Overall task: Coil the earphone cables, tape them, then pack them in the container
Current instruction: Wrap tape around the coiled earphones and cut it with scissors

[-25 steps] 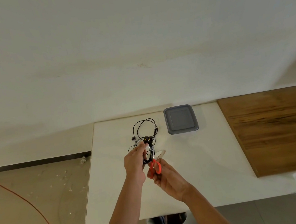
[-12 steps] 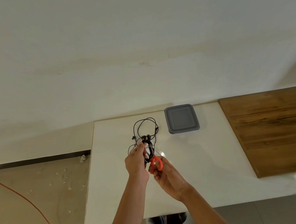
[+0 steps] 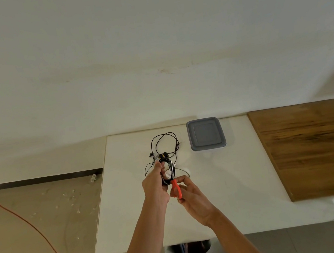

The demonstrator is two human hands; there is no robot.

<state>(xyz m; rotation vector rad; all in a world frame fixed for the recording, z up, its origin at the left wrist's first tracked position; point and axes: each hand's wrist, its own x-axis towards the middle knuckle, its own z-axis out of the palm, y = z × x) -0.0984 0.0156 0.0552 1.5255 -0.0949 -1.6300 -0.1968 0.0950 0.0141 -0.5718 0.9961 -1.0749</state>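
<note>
We see a white tabletop (image 3: 245, 196), a wooden board (image 3: 317, 149) on its right, a lidded grey container (image 3: 205, 134) at its far edge. The left hand (image 3: 154, 184) pinches a coiled earphone cable (image 3: 164, 160) in its fingers above the tabletop — the right hand (image 3: 192, 199) has its fingers curled round orange scissors (image 3: 175, 186) beside it.

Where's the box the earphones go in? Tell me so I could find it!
Look at the white table against the wall. At its far edge, between the loose black cable and the brown wooden board, sits the box. It is the only grey thing there, flat-topped with rounded corners.
</note>
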